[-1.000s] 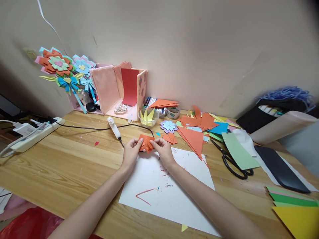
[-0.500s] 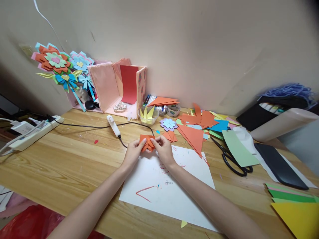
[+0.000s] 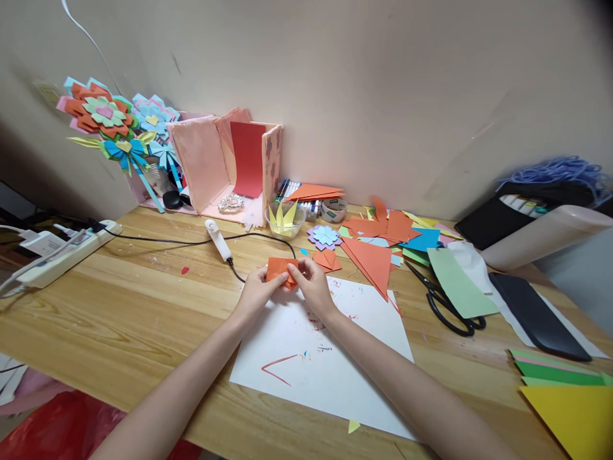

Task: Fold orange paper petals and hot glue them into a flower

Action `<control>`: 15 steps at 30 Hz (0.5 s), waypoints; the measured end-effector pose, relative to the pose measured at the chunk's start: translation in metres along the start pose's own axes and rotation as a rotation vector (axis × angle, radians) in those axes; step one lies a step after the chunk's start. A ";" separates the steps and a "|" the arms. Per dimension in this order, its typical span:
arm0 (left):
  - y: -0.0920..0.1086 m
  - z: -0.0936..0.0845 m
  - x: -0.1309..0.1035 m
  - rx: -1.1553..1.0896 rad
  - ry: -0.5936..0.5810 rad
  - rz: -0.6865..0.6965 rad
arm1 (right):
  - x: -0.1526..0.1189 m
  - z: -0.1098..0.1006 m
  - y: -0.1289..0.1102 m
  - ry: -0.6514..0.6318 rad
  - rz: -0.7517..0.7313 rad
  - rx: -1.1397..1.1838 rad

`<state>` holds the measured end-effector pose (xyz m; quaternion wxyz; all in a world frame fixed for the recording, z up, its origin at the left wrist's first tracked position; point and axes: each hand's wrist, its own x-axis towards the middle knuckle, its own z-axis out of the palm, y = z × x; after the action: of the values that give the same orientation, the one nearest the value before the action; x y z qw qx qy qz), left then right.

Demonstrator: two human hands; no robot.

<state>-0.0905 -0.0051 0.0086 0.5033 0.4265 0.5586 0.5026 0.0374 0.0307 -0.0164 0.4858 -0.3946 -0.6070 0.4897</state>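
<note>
- Between both my hands I have one small folded orange paper [image 3: 278,266], held above the far edge of one white sheet [image 3: 325,383].
- My left hand [image 3: 258,289] is closed on its left part, thumb across the front; my right hand [image 3: 313,287] pinches the right part, the two thumb tips close together. Most of my other fingers are hidden behind the paper, and I can't make out its lower folds.
- Just past my right hand lies one more orange folded piece [image 3: 327,260], with one flat blue and purple flower [image 3: 325,237] beyond it.
- To the left I count one white gadget [image 3: 219,241] on a black cord; behind the paper, one clear bowl [image 3: 293,231] with yellow paper spikes.
- Farther back are one pink box [image 3: 198,163] with one red card [image 3: 248,160] inside, and two big paper flowers, one orange [image 3: 96,115] and one blue [image 3: 156,118]. The box partly hides the stuff behind it.
- On the right, one pair of scissors [image 3: 433,296] is partly covered by one pale green sheet [image 3: 462,284]; beyond them, paper scraps [image 3: 397,228] overlap too much to count.
- At the edges, one yellow sheet [image 3: 575,415], one power strip [image 3: 71,259] and one red bag [image 3: 62,431] are cut off.
</note>
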 end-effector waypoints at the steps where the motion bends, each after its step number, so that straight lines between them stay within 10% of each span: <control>1: 0.001 0.000 0.000 0.008 0.000 -0.002 | 0.001 0.000 0.000 -0.037 0.014 0.021; 15: 0.003 -0.001 0.001 0.178 -0.020 -0.010 | 0.005 -0.002 -0.001 -0.112 0.134 0.109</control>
<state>-0.0916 -0.0035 0.0113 0.4714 0.4720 0.5981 0.4441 0.0383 0.0353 -0.0147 0.4381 -0.3792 -0.5779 0.5747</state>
